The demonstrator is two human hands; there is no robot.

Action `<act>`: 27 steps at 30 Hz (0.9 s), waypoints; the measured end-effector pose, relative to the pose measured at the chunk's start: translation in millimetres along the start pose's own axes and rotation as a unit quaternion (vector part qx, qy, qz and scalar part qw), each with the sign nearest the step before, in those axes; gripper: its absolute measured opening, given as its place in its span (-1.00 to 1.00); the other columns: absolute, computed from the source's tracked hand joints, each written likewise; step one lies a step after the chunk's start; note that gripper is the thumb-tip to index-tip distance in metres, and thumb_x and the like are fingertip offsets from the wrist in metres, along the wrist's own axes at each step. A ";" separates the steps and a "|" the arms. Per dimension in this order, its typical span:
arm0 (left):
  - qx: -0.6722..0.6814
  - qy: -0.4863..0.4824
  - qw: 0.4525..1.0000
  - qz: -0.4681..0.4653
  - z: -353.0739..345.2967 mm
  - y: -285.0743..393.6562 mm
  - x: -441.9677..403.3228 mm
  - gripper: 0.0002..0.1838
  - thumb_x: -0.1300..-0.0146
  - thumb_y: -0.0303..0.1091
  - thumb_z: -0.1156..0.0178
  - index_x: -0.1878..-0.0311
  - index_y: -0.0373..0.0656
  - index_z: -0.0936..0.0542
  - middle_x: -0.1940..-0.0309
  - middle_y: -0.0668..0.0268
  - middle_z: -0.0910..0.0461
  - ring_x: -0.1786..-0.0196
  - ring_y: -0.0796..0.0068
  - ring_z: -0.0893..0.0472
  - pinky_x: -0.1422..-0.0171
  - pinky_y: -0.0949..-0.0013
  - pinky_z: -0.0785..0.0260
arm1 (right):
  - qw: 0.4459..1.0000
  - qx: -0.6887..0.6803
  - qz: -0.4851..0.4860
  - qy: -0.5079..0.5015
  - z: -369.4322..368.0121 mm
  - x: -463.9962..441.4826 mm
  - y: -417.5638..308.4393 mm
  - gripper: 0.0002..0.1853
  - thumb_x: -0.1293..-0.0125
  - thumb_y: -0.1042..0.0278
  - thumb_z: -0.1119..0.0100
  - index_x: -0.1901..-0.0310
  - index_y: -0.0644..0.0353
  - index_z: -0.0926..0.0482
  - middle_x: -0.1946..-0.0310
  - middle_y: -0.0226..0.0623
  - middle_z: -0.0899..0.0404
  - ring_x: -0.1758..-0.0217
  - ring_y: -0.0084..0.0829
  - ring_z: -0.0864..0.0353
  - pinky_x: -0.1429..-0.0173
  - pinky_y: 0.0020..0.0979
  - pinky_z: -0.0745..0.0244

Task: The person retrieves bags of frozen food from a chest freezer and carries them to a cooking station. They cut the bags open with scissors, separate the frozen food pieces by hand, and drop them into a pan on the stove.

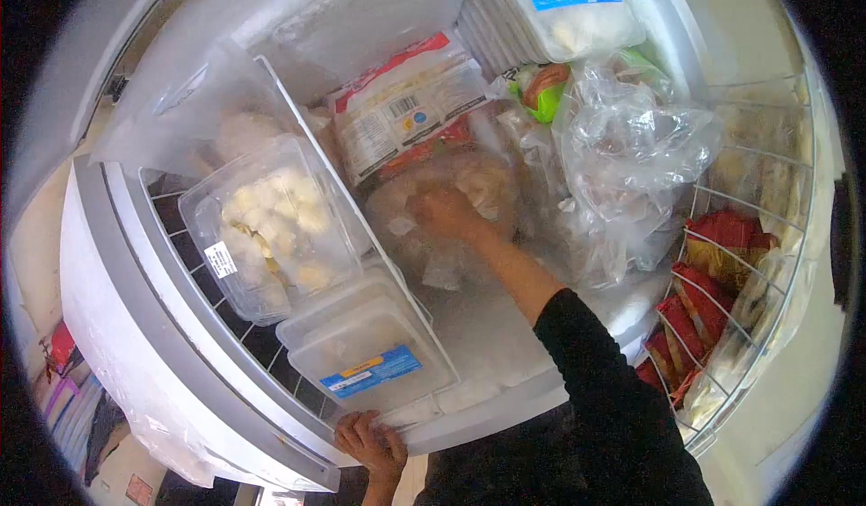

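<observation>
My right hand (445, 210) reaches deep into a chest freezer, its fingers bent and closed on a frosty clear plastic bag (488, 184) of pale food; the fingertips are partly hidden. My left hand (372, 443) is curled over the freezer's front rim (487, 436), just below a lidded plastic tub (365, 339) with a blue and yellow label. Behind the right hand leans a red and white printed packet (415, 118) with a barcode. Left of the white divider (329, 159) sits a clear tub of whitish chunks (275, 226).
Crumpled clear bags (631, 145) lie to the right, beside a green packet (544, 91). A stack of labelled tubs (577, 14) stands at the back right. A wire basket (753, 208) on the right holds red packets (699, 312). Frost coats the freezer's walls.
</observation>
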State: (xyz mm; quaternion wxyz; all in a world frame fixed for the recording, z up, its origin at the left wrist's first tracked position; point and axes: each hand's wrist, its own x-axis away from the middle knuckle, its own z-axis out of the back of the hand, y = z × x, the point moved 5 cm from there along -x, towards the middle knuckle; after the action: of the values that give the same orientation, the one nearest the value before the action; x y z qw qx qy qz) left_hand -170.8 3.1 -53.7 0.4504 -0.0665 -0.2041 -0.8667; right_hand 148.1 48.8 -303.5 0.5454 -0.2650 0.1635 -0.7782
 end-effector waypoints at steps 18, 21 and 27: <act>0.016 0.036 0.999 -0.008 -2.7 -6.4 7.2 -0.75 0.06 -0.42 -0.05 0.24 -0.21 -0.45 0.27 0.11 -0.34 0.11 0.11 -0.33 -0.02 0.06 -0.08 | 0.991 0.037 0.038 -0.121 -14.9 19.1 84.8 -0.42 0.14 0.46 -0.25 -0.05 0.08 -0.44 -0.05 -0.15 -0.42 -0.11 -0.08 -0.41 -0.15 -0.14 -0.34; 0.023 0.038 0.999 -0.014 1.5 -0.8 3.5 -0.78 0.05 -0.43 -0.06 0.26 -0.22 -0.45 0.28 0.12 -0.34 0.12 0.11 -0.34 0.00 0.07 -0.09 | 0.995 0.019 0.055 -0.075 -4.4 29.6 81.6 -0.43 0.16 0.51 -0.26 -0.03 0.09 -0.45 -0.10 -0.15 -0.37 -0.18 -0.08 -0.34 -0.22 -0.14 -0.27; 0.028 0.061 0.998 -0.016 2.3 -2.0 6.1 -0.81 0.00 -0.32 -0.08 0.32 -0.20 -0.45 0.32 0.13 -0.36 0.13 0.10 -0.32 0.01 0.05 -0.11 | 0.984 0.084 -0.117 -0.105 72.4 35.1 49.5 -0.46 0.08 0.52 -0.19 -0.05 0.09 -0.45 -0.10 -0.14 -0.36 -0.20 -0.09 -0.32 -0.26 -0.16 -0.24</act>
State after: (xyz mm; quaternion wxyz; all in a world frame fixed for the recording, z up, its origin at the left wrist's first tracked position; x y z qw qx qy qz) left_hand -176.1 0.4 -50.4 0.4494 0.0020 -0.2013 -0.8703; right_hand 219.3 1.1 -263.9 0.4853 -0.3162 0.0075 -0.8151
